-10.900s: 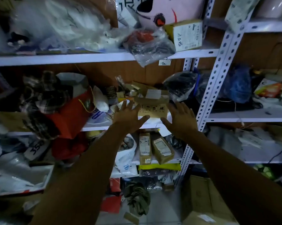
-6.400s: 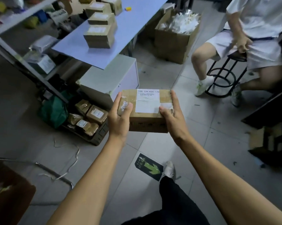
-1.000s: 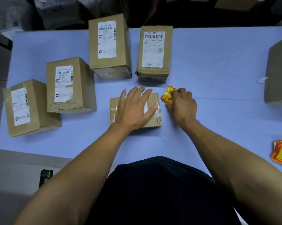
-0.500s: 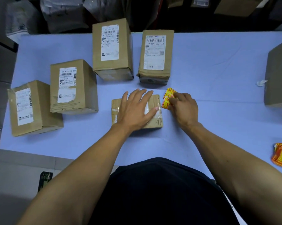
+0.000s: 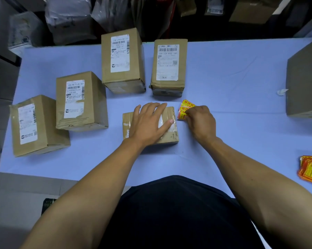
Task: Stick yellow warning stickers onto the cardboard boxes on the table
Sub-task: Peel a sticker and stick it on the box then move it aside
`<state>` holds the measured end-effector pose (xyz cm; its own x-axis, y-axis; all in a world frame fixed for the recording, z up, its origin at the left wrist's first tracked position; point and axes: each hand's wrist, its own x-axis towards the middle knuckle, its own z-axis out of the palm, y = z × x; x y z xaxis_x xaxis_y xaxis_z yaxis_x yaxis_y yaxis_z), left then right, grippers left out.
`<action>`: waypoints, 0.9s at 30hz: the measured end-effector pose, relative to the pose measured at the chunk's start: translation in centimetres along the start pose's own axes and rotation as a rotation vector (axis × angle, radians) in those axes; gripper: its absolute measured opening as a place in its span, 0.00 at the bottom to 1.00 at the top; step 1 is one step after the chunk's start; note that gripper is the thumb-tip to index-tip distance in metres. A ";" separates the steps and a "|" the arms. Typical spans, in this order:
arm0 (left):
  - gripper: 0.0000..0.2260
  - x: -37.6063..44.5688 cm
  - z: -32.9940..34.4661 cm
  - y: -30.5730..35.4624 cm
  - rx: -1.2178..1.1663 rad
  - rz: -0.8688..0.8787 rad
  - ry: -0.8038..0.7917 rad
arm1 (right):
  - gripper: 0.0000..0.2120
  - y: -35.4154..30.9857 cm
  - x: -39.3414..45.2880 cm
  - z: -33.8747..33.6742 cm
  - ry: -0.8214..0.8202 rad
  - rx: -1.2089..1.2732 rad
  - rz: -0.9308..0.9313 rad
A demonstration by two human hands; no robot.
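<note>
Over the last second little has changed: left hand point(image 5: 149, 123) stays flat, fingers spread, pressing the small box point(image 5: 150, 127) onto the table point(image 5: 223, 83), while the right grip point(image 5: 200, 121) keeps pinching the yellow stickers point(image 5: 184, 109) just right of the box. Judgement: a sticker is being peeled off; none is on yet. Box lies flat, long axis left-right under the left grip; stickers point away from the person.

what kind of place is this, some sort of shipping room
Likely a parcel packing or storeroom area: brown cardboard boxes with white barcode shipping labels stand on a pale blue table, yellow-and-red warning stickers lie ready, and plastic-wrapped goods pile behind.
</note>
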<state>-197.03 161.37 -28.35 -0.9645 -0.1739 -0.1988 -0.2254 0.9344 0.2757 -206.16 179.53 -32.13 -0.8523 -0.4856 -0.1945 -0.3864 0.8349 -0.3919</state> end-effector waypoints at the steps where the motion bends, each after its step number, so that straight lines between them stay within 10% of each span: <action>1: 0.32 0.0 0.0 0.0 -0.004 -0.001 0.000 | 0.08 -0.2 -0.1 -0.3 0.000 0.044 0.041; 8: 0.33 0.0 -0.1 -0.1 -0.030 -0.007 -0.011 | 0.18 -0.2 -0.2 -1.7 -0.109 0.453 0.220; 27: 0.26 0.2 -1.2 0.4 -0.169 -0.010 -0.025 | 0.09 -0.8 -0.3 -2.0 -0.217 0.453 0.300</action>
<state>-197.48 161.38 -27.14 -0.9587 -0.1733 -0.2256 -0.2573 0.8665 0.4277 -206.30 179.54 -29.98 -0.7907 -0.3272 -0.5175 0.0903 0.7736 -0.6272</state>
